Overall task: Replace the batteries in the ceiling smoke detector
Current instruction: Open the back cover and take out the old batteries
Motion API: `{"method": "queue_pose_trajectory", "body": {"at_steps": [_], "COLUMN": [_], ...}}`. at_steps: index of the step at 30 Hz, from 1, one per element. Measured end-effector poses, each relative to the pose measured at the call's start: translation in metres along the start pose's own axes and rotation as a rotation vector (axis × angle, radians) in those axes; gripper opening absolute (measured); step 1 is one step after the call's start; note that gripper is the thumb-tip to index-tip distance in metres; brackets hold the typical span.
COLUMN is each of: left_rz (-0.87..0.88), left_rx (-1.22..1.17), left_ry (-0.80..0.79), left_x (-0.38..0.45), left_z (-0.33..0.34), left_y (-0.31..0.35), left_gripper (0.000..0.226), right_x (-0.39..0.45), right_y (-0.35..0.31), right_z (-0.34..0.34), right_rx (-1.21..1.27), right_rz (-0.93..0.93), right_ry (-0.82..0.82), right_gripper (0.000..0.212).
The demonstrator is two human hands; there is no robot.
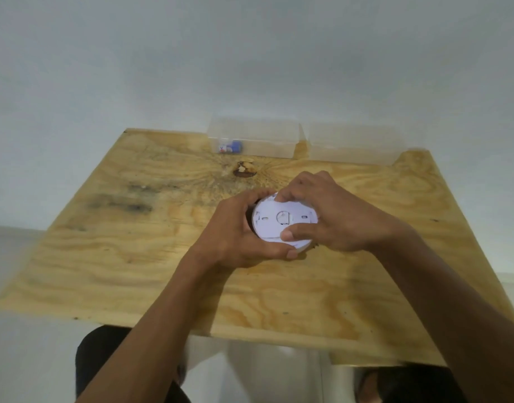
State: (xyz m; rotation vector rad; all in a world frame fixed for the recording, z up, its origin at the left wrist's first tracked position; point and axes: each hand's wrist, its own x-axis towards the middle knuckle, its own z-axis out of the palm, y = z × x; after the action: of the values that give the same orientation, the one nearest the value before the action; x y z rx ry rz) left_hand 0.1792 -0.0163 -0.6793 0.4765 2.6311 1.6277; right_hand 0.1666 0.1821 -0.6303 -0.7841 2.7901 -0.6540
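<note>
both hands are gripping a round white smoke detector [283, 221] over a plywood board [163, 257]: the left hand [238, 231] is cupping its left edge, the right hand [325, 210] is pinching its face. two clear plastic boxes [255, 141] are standing at the board's far edge.

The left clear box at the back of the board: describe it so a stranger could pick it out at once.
Start at the plywood board and go to its far edge, where two clear boxes stand side by side against the wall. Take the left box. Unlike the right box, which looks empty, it holds a small blue and white item in its left corner.
</note>
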Motion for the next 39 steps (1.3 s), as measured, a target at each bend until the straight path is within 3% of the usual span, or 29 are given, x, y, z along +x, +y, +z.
{"method": "queue_pose_trajectory", "body": {"at_steps": [9, 14, 18, 20, 25, 30, 36, 39], "left_rz": [-0.021, -0.020, -0.005, -0.008, -0.008, 0.007, 0.012, 0.010], "left_rx": [-0.039, -0.064, -0.045, -0.064, -0.046, 0.011, 0.078, 0.087], "left_ry": [-0.011, -0.018, -0.028, -0.024, 0.001, 0.009, 0.015, 0.022], "left_x": [-0.004, -0.004, -0.004, -0.005, -0.006, -0.008, -0.006, -0.006], "left_z": [0.001, 0.000, 0.000, 0.000, 0.005, 0.006, 0.005, 0.007], "left_y": [0.000, 0.002, 0.002, -0.002, -0.006, -0.006, -0.007, -0.009], "left_gripper": [0.072, 0.066, 0.072, 0.072, 0.088, 0.096, 0.101, 0.101], "right_x": [-0.004, -0.005, -0.001, -0.003, -0.008, -0.009, -0.012, -0.012], "right_y": [-0.017, -0.032, -0.040, -0.034, 0.008, 0.036, 0.041, 0.042], "right_z": [-0.010, -0.023, -0.029, -0.038, -0.035, 0.028, 0.059, 0.060], "right_rx": [-0.097, -0.278, -0.403, -0.376, -0.124, 0.057, -0.038, -0.029], "right_rz": [-0.050, -0.044, -0.048, -0.010, 0.290, 0.458, 0.490, 0.505], "right_ry": [-0.011, -0.095, -0.138, -0.069, 0.391, 0.465, 0.630, 0.638], "right_gripper": [0.062, 0.071, 0.058, 0.058, 0.063, 0.051, 0.041, 0.041]}}
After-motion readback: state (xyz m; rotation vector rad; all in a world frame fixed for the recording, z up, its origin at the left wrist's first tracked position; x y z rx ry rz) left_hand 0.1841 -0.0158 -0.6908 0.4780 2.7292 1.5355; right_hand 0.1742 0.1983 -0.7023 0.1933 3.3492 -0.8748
